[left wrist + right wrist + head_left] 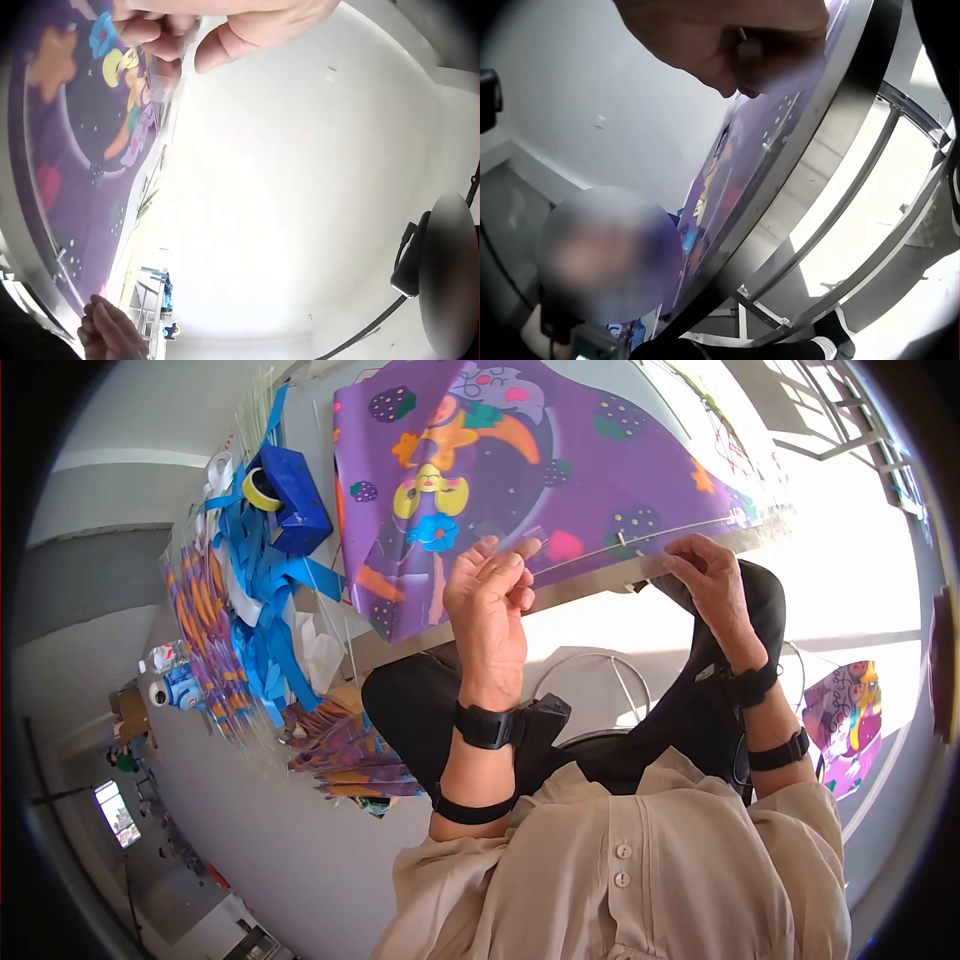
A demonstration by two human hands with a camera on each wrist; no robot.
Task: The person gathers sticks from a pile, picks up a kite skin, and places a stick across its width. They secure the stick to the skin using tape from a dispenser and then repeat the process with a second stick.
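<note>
A purple printed sheet (590,490) with cartoon figures lies on the table, its left side folded over. Along its near edge runs a thin white stick (580,557) with a small clip on it. My left hand (490,620) is raised over this edge, fingers curled, pinching a small clear strip (160,88) that shows in the left wrist view. To the right, my right hand (715,595) hovers by the table edge, thumb and forefinger together. In the right wrist view a thin pale tip (742,34) shows between its fingers; the rest is hidden.
At the left are a blue tape dispenser (298,500) with a yellow roll, blue ribbons (255,650) and bundled purple-orange pieces (350,755). The metal table edge (814,161) runs before the knees. Another printed piece (845,725) lies low at the right.
</note>
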